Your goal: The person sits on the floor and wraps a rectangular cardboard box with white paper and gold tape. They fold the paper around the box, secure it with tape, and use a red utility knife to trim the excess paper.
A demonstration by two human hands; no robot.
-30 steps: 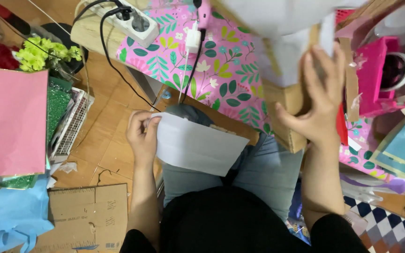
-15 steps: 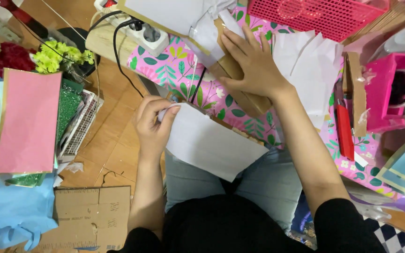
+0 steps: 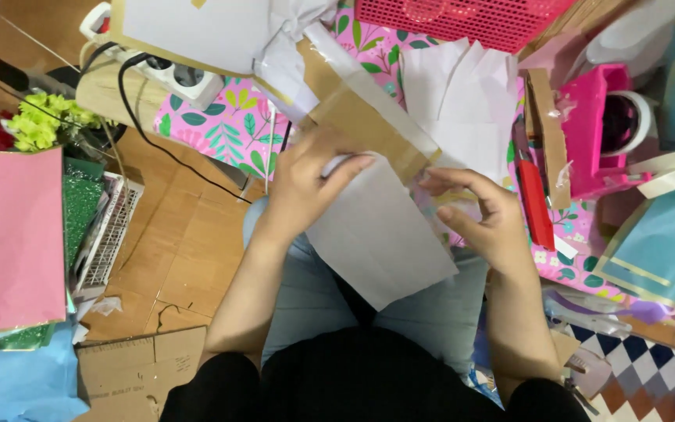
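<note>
My left hand (image 3: 306,184): centre of the frame, fingers closed over the top edge of the white paper sheet (image 3: 376,234), pinning it against the brown cardboard strip (image 3: 369,117).
My right hand (image 3: 482,219): just right of centre, fingers curled loosely, fingertips at the sheet's upper right corner where it meets the cardboard; I cannot tell whether it truly pinches anything.
White paper sheet: slanting across my lap, from the middle of the frame down towards the lower right, over my jeans.
Brown cardboard strip: runs diagonally from top centre down to my hands, with a clear tape band along its edge.
Red cutter (image 3: 537,203): lying right of my right hand, near but apart, on the pink leaf-patterned cloth (image 3: 220,117).
Loose white sheets (image 3: 470,101): upper right of centre, above my right hand.
Pink mesh basket (image 3: 462,16): top edge of the frame.
Power strip (image 3: 177,74): upper left, black cable trailing down.
Pink card (image 3: 9,234): far left, over green glitter sheets.
Flat cardboard (image 3: 142,367): lower left on the wooden floor.
</note>
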